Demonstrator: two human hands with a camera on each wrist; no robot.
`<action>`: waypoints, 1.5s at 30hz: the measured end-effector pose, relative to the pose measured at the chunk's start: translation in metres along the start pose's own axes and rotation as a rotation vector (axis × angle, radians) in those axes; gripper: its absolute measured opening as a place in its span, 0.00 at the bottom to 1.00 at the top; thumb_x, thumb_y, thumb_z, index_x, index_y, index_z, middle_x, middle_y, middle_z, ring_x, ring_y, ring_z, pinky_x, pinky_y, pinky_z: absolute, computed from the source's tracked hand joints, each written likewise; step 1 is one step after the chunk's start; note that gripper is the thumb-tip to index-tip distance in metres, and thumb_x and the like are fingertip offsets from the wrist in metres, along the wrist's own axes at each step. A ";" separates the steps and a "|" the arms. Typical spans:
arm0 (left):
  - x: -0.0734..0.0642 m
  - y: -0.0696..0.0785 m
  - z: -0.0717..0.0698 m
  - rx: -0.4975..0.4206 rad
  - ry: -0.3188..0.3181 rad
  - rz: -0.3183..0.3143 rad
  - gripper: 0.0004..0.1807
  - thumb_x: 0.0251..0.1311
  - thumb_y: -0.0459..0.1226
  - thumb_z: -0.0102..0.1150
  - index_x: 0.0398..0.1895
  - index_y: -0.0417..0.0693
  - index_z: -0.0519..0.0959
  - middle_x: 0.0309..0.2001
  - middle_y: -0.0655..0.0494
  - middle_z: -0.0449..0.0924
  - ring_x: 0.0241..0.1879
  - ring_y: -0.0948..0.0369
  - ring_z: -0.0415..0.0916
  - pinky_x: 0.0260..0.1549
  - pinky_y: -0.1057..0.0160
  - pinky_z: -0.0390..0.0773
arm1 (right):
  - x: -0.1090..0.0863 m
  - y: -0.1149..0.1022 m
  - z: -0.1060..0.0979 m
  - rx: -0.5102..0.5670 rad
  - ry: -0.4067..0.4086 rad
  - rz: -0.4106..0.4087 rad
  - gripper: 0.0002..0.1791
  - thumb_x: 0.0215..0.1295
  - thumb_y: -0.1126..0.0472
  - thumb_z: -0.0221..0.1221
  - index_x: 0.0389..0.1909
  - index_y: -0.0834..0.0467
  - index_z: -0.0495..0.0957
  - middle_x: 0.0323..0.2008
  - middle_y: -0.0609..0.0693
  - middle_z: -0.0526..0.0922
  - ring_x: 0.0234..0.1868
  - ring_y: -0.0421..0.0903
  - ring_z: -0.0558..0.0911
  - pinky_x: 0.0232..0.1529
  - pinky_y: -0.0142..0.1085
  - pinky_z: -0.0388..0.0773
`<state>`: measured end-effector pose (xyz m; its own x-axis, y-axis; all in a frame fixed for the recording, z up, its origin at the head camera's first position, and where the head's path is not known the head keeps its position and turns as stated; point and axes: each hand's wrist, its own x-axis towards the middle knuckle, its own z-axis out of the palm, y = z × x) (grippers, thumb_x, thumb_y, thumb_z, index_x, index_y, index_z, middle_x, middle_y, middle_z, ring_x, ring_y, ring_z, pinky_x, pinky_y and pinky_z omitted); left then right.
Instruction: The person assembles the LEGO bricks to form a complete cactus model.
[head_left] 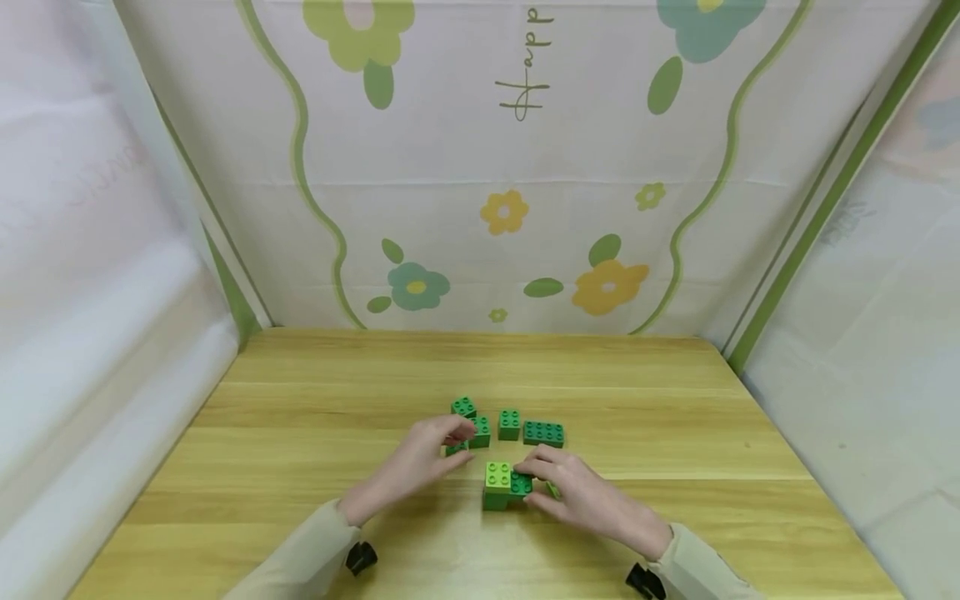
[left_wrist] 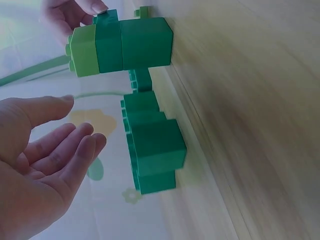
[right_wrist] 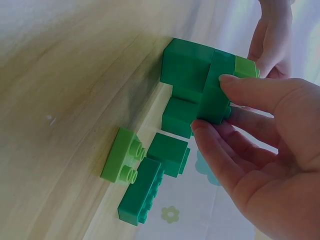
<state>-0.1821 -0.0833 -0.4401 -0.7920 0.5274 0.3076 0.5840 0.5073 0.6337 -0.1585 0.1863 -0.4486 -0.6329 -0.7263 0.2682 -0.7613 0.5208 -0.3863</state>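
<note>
A small stack of toy building bricks stands on the table in front of me. At its base is a green block [left_wrist: 146, 43], with a flat dark green brick [right_wrist: 214, 97] above it that juts out to the right. A lime green brick [head_left: 498, 475] sits on top at the left end. My right hand [head_left: 583, 493] pinches the jutting end of the dark green brick between thumb and fingers. Left of the stack, my left hand [head_left: 422, 448] holds nothing, its fingers apart and loosely bent, close to a green brick [head_left: 481, 433] that it partly covers in the head view.
Behind the stack are another square green brick [head_left: 509, 425], a long dark green brick [head_left: 543, 433] and a further green brick [head_left: 463, 407]. A low lime green brick [right_wrist: 117, 155] lies by my right hand. Flower-printed cloth [head_left: 450, 158] walls the wooden table [head_left: 315, 400] at back and sides.
</note>
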 end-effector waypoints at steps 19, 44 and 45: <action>0.038 0.000 0.032 -0.011 -0.199 -0.009 0.10 0.68 0.27 0.53 0.48 0.34 0.81 0.44 0.45 0.87 0.45 0.54 0.85 0.42 0.73 0.83 | -0.011 0.000 -0.002 -0.026 0.030 -0.032 0.19 0.59 0.64 0.68 0.51 0.62 0.81 0.44 0.48 0.82 0.43 0.38 0.82 0.43 0.28 0.84; 0.090 -0.001 0.046 0.182 -0.309 -0.059 0.07 0.64 0.29 0.60 0.44 0.38 0.82 0.37 0.49 0.86 0.32 0.63 0.80 0.29 0.73 0.78 | -0.012 0.000 -0.002 -0.020 0.024 -0.019 0.19 0.60 0.63 0.68 0.52 0.61 0.80 0.45 0.48 0.82 0.43 0.37 0.82 0.41 0.29 0.85; 0.093 0.000 0.047 0.194 -0.313 -0.062 0.07 0.64 0.30 0.60 0.43 0.39 0.82 0.37 0.49 0.85 0.30 0.64 0.78 0.28 0.73 0.77 | -0.012 0.000 -0.003 -0.019 0.026 -0.020 0.19 0.60 0.63 0.68 0.52 0.61 0.80 0.45 0.48 0.82 0.43 0.37 0.82 0.41 0.29 0.85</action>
<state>-0.2470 -0.0025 -0.4451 -0.7518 0.6591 0.0218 0.5830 0.6489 0.4889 -0.1512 0.1956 -0.4493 -0.6205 -0.7252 0.2984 -0.7764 0.5145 -0.3641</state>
